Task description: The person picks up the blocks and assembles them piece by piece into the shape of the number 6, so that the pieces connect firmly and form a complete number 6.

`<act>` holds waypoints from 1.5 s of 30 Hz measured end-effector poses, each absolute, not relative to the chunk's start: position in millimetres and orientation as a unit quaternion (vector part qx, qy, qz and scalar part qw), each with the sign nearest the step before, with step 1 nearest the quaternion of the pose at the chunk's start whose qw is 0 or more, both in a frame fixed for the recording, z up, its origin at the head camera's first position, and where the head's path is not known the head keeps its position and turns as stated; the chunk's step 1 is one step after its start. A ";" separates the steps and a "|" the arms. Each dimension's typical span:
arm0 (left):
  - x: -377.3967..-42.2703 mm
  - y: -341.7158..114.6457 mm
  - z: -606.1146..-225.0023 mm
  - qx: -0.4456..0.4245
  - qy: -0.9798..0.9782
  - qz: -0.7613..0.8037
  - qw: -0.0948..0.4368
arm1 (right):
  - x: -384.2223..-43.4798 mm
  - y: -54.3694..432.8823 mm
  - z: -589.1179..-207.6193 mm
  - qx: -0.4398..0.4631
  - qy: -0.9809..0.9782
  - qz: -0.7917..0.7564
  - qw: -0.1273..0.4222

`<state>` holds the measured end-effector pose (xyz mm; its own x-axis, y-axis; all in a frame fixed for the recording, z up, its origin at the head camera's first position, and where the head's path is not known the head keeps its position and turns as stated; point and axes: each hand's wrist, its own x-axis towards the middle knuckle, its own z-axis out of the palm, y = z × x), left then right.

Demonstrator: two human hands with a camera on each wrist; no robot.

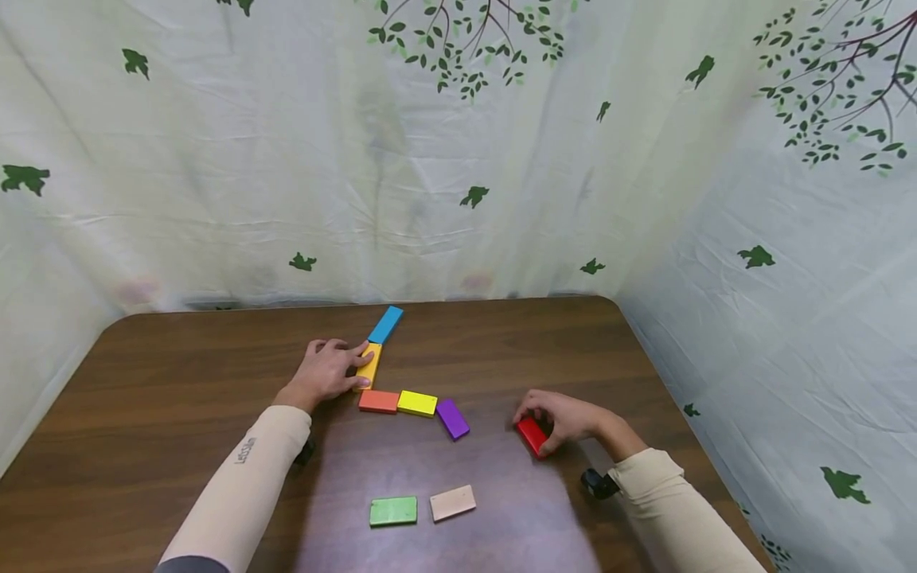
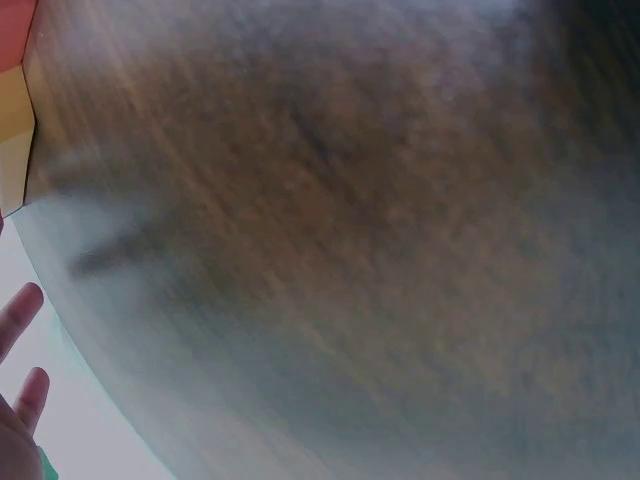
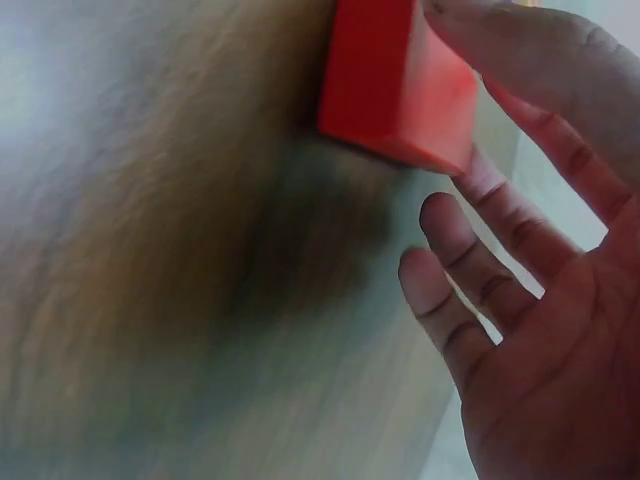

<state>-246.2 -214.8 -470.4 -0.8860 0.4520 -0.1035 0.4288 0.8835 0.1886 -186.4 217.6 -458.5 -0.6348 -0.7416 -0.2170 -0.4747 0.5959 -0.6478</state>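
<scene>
On the brown table, my left hand (image 1: 328,371) has its thumb and index finger at the two ends of an orange-yellow block (image 1: 370,366). A blue block (image 1: 386,325) meets that block's far end, and an orange-red block (image 1: 378,401) lies by its near end. A yellow block (image 1: 417,403) and a tilted purple block (image 1: 453,419) carry the line rightward. Farther right, my right hand (image 1: 562,415) pinches a red block (image 1: 532,436) between thumb and fingers. The right wrist view shows the red block (image 3: 385,80) close over the table, with the other fingers spread below it.
Nearer the front, a green block (image 1: 393,511) and a pale wooden block (image 1: 453,503) lie side by side with a gap between them. A white curtain (image 1: 430,159) with printed leaves hangs behind the table's far edge and along its right side.
</scene>
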 end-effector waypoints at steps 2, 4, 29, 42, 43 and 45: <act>-246.0 -215.3 -470.6 0.227 0.968 0.080 0.071 | -185.5 218.6 -458.1 -0.355 0.859 -0.275 0.245; -245.6 -216.0 -470.9 0.226 0.968 0.079 0.071 | -184.7 219.7 -458.8 -0.357 0.858 -0.273 0.248; -249.7 -215.8 -471.7 0.233 0.966 0.076 0.076 | -179.6 215.4 -464.0 -0.387 0.864 -0.238 0.217; -249.0 -217.4 -471.7 0.234 0.966 0.085 0.070 | -177.3 185.5 -470.3 -0.441 0.851 -0.243 0.149; -248.8 -217.6 -471.4 0.234 0.966 0.085 0.069 | -176.9 183.1 -470.0 -0.444 0.850 -0.243 0.146; -248.4 -217.9 -470.9 0.234 0.966 0.082 0.068 | -175.9 178.2 -468.8 -0.445 0.852 -0.239 0.142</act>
<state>-248.4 -217.9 -470.9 -0.8814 0.4629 -0.0938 0.4403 0.8772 0.1913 -175.9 178.2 -468.8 -0.5643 -0.8251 -0.0299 -0.6891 0.4906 -0.5334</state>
